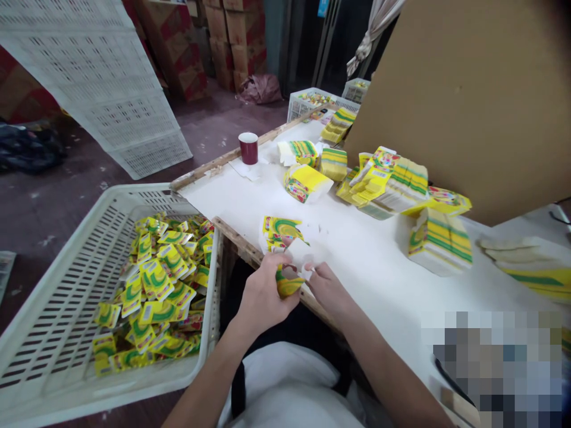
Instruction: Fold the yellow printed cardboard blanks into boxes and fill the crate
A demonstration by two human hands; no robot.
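At the near edge of the white table [370,261], my left hand [266,291] is wrapped round a yellow and green printed card packet [289,284], bent into a curve. My right hand [329,290] pinches a whitish, semi-clear piece [307,266] at the packet's right side; its exact kind is blurred. A white flap stands up between the hands. Just beyond my fingers, several flat yellow and green printed cards [281,229] lie on the table.
A white plastic crate [56,351] full of yellow packets [156,279] stands at left. Card stacks [441,244] line the table's far side before a large cardboard sheet [446,101]. A maroon mug [248,150] stands near the back-left edge. Stacked white crates [98,77] rise behind.
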